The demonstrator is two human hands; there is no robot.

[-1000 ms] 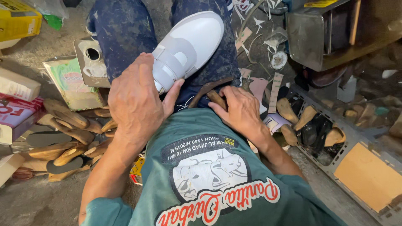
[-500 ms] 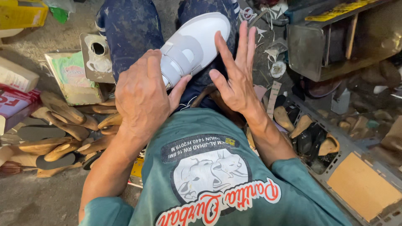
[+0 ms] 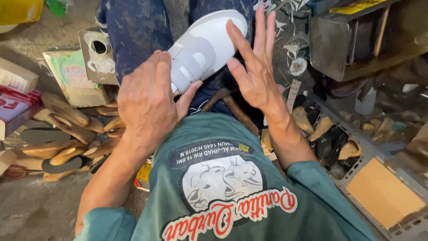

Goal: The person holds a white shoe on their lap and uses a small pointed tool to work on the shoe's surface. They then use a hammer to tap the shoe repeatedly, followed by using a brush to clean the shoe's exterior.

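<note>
A white and grey shoe (image 3: 206,47) lies across my lap on dark blue jeans, toe pointing up and to the right. My left hand (image 3: 149,100) grips its heel end, fingers wrapped over the back. My right hand (image 3: 256,67) is raised beside the toe with fingers spread and straight, palm toward the shoe, apart from it or just brushing it. A brown wooden handle (image 3: 236,111) rests on my lap below the right hand.
Wooden shoe lasts and dark insoles (image 3: 67,134) are heaped on the floor at left, beside flat boxes (image 3: 73,76). At right a metal crate (image 3: 330,138) holds more lasts, a tan board (image 3: 383,192) lies by it, and a dark shelf (image 3: 352,40) stands above.
My right hand has lifted off my lap and opened flat next to the shoe's toe. My left hand has stayed on the heel.
</note>
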